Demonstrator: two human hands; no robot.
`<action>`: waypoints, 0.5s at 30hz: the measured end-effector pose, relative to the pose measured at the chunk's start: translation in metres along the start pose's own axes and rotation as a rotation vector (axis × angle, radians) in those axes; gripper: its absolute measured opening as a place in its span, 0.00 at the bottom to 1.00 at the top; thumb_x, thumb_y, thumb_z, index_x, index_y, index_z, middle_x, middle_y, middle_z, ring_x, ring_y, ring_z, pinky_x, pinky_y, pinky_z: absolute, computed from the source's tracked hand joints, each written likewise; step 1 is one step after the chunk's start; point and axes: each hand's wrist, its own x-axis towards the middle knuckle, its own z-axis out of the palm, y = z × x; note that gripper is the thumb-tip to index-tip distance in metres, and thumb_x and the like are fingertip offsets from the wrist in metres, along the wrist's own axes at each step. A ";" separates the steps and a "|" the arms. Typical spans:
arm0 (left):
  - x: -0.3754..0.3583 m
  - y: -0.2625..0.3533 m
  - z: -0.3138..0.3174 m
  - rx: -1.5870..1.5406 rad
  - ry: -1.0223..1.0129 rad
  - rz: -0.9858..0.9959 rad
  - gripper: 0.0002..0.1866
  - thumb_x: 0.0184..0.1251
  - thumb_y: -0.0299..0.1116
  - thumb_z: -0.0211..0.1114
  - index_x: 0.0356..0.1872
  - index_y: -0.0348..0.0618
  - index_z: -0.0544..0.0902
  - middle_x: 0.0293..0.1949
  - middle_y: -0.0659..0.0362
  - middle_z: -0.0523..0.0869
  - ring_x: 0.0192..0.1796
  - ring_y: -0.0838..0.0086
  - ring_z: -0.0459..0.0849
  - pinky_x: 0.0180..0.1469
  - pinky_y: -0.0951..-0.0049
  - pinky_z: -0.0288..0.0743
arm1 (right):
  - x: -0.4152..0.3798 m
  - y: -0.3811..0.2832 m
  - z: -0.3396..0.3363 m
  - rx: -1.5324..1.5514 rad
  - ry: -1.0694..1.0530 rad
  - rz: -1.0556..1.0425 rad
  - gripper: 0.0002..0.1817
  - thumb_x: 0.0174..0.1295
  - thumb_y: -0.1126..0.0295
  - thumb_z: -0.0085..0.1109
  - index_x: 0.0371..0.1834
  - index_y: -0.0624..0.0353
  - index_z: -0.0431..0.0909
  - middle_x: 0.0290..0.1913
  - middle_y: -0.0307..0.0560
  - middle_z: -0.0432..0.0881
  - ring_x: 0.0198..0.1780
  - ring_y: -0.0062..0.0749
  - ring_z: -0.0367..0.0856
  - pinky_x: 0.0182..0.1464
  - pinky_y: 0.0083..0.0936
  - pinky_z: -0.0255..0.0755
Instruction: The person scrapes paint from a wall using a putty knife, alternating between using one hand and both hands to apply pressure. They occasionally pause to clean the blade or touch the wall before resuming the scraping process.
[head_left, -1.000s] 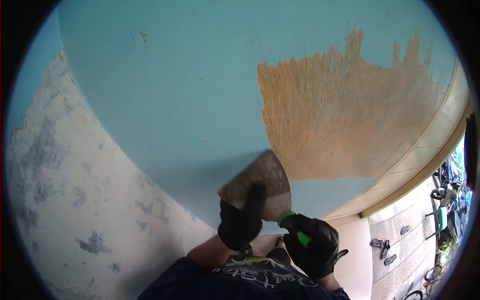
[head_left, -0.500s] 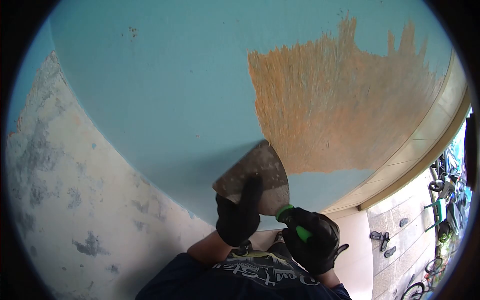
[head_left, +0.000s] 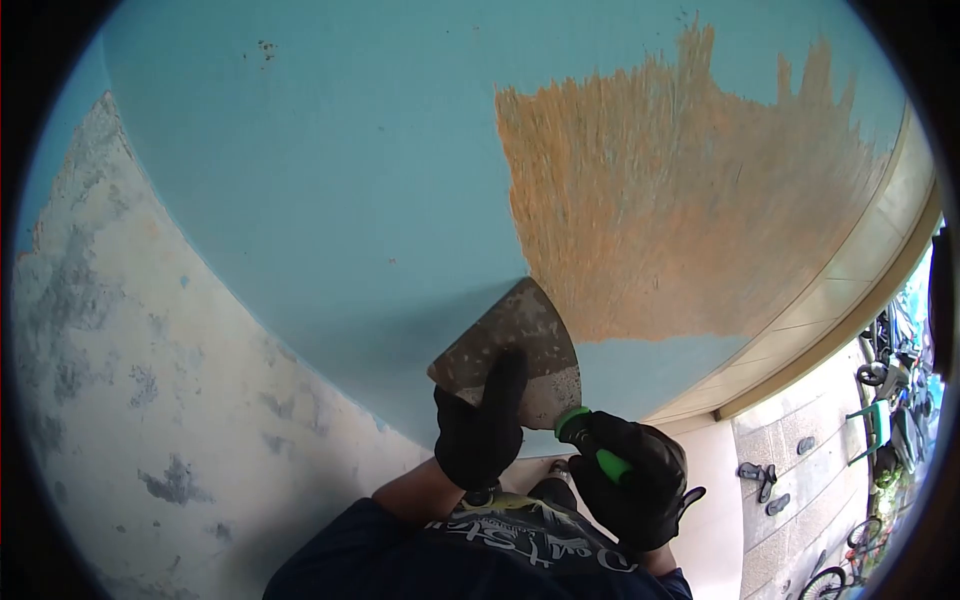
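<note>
A wide paint scraper (head_left: 515, 330) with a worn, speckled metal blade is held in front of my body, one blade corner overlapping the lower left edge of the stripped orange patch (head_left: 620, 200). My right hand (head_left: 625, 480), in a black glove, wraps round its green and black handle (head_left: 612, 466). In a matching glove, my left hand (head_left: 478, 430) grips the near side of the blade; one digit lies flat along the blade's face, and the other fingers are partly hidden. Around the patch is the turquoise painted wall (head_left: 300, 180).
Left of the turquoise surface, a whitish wall (head_left: 190, 400) has grey blotches and peeled spots. A beige ledge (head_left: 800, 310) borders the right side. Beyond it lie sandals (head_left: 758, 478) on paving, with a green stool (head_left: 870, 432), a bicycle (head_left: 828, 584) and motorbikes farther off.
Both hands and the scraper hold almost the same place, with only a slight shift. The wall and patch sit a little higher in view.
</note>
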 end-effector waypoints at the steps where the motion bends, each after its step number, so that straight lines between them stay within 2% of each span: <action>1: -0.002 -0.007 0.000 0.096 0.007 0.108 0.19 0.67 0.39 0.69 0.51 0.34 0.80 0.39 0.48 0.86 0.40 0.60 0.87 0.42 0.61 0.78 | -0.002 0.005 0.002 0.023 0.012 -0.010 0.19 0.49 0.75 0.72 0.47 0.58 0.85 0.39 0.48 0.89 0.35 0.40 0.88 0.38 0.31 0.80; 2: -0.001 -0.010 -0.002 0.193 0.010 0.219 0.20 0.67 0.40 0.69 0.51 0.34 0.81 0.38 0.49 0.87 0.40 0.61 0.87 0.42 0.61 0.78 | -0.004 0.008 0.004 0.046 0.028 -0.021 0.19 0.49 0.76 0.72 0.47 0.58 0.85 0.40 0.47 0.89 0.35 0.40 0.88 0.38 0.30 0.81; 6: 0.006 -0.007 -0.002 0.080 0.072 0.169 0.20 0.67 0.40 0.69 0.51 0.34 0.80 0.40 0.48 0.87 0.41 0.60 0.87 0.43 0.60 0.78 | 0.010 -0.003 -0.001 -0.016 0.034 -0.066 0.18 0.50 0.77 0.71 0.47 0.57 0.85 0.44 0.47 0.89 0.39 0.40 0.89 0.42 0.30 0.81; 8: 0.014 -0.003 -0.017 0.953 0.047 0.847 0.21 0.67 0.41 0.69 0.51 0.33 0.80 0.42 0.47 0.86 0.42 0.58 0.87 0.45 0.59 0.79 | 0.006 -0.002 0.003 0.086 0.105 -0.112 0.18 0.50 0.77 0.71 0.47 0.56 0.85 0.45 0.47 0.89 0.39 0.39 0.89 0.43 0.29 0.81; 9: 0.005 -0.008 -0.002 0.258 0.065 0.253 0.19 0.69 0.39 0.68 0.54 0.36 0.80 0.44 0.46 0.85 0.43 0.57 0.87 0.46 0.58 0.79 | 0.002 0.002 0.000 0.048 0.054 -0.100 0.18 0.50 0.78 0.70 0.47 0.57 0.85 0.44 0.47 0.89 0.39 0.39 0.89 0.43 0.29 0.81; 12: 0.008 -0.010 0.000 0.137 0.011 0.246 0.19 0.70 0.38 0.66 0.57 0.40 0.79 0.46 0.45 0.84 0.45 0.55 0.87 0.46 0.56 0.79 | 0.009 0.001 -0.002 0.021 0.022 -0.087 0.18 0.50 0.78 0.70 0.47 0.57 0.85 0.44 0.47 0.89 0.39 0.39 0.89 0.42 0.29 0.81; 13: 0.010 -0.007 -0.008 0.347 -0.076 0.366 0.18 0.71 0.37 0.66 0.58 0.43 0.79 0.44 0.44 0.84 0.44 0.53 0.86 0.46 0.56 0.79 | 0.012 -0.002 -0.004 0.015 0.012 -0.070 0.18 0.50 0.77 0.70 0.47 0.56 0.85 0.44 0.47 0.89 0.39 0.40 0.89 0.42 0.29 0.81; 14: 0.007 -0.010 -0.009 0.347 -0.074 0.349 0.18 0.71 0.37 0.66 0.58 0.43 0.79 0.44 0.44 0.84 0.44 0.53 0.86 0.46 0.56 0.79 | 0.012 -0.003 -0.006 0.012 -0.008 -0.044 0.18 0.50 0.76 0.70 0.47 0.55 0.85 0.44 0.47 0.89 0.39 0.40 0.89 0.42 0.29 0.81; 15: 0.006 -0.012 -0.010 0.537 -0.044 0.528 0.18 0.71 0.38 0.66 0.57 0.42 0.79 0.43 0.45 0.84 0.43 0.53 0.86 0.46 0.56 0.79 | 0.011 -0.003 -0.006 0.048 0.022 -0.027 0.18 0.50 0.76 0.70 0.48 0.55 0.85 0.42 0.46 0.89 0.37 0.39 0.88 0.41 0.29 0.81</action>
